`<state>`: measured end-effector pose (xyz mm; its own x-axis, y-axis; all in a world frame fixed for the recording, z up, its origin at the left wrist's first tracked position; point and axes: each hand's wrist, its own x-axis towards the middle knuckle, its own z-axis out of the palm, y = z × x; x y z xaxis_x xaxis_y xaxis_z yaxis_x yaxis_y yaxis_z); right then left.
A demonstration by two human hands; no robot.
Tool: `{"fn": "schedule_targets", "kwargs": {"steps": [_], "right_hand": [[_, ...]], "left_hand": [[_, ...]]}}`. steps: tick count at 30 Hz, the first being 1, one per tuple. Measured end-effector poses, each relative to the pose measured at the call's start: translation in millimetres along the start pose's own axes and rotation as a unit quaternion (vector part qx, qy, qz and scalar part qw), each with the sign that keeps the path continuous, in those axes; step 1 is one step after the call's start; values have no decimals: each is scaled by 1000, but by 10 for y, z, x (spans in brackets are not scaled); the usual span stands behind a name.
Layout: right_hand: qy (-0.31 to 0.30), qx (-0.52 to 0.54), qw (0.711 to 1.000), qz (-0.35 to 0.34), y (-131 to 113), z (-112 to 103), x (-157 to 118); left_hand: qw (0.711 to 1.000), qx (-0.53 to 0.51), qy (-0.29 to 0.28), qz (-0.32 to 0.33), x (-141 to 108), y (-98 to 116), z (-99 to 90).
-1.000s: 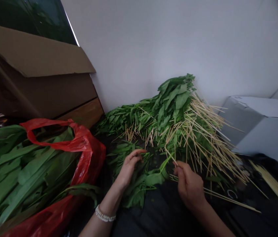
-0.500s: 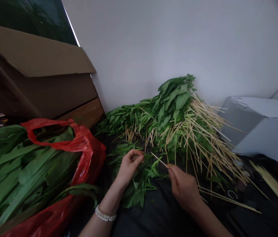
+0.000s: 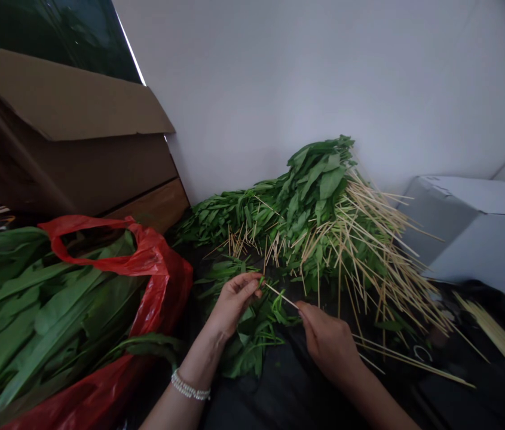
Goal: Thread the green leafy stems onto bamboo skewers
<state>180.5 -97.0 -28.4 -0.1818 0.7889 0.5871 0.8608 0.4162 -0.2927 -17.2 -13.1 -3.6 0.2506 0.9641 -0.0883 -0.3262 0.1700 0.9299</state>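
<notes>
My right hand (image 3: 327, 339) is closed around a thin wooden skewer (image 3: 281, 295), whose tip points up and left. A little green shows at that tip, where my left hand (image 3: 239, 301) pinches a leafy stem (image 3: 262, 280); most of it is hidden by the fingers. A curled green leaf (image 3: 280, 307) hangs by the middle of the skewer. Beneath both hands lie loose green leaves (image 3: 245, 346) on a black sheet (image 3: 279, 388). Behind them is a large heap of skewered leaves (image 3: 324, 173), with many bare skewer ends (image 3: 382, 251) sticking out to the right.
At left, a red plastic bag (image 3: 158, 263) holds long green leaves (image 3: 50, 298). An open cardboard box (image 3: 100, 161) stands behind it. A white box (image 3: 480, 227) is at the right, with a bundle of skewers (image 3: 498, 328) in front. A white wall (image 3: 256, 89) rises behind the heap.
My right hand has moved slightly left with the skewer, bringing its tip to the greenery in my left fingers. My left hand has barely moved.
</notes>
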Motion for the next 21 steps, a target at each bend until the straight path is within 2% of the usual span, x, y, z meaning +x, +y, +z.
{"fn": "schedule_targets", "kwargs": {"steps": [6, 21], "right_hand": [[-18, -18, 1000, 2, 5, 21, -11], [-19, -17, 1000, 0, 1, 23, -19]], "left_hand": [[1000, 14, -3, -6, -16, 8, 18], [1000, 12, -9, -4, -26, 3, 63]]}}
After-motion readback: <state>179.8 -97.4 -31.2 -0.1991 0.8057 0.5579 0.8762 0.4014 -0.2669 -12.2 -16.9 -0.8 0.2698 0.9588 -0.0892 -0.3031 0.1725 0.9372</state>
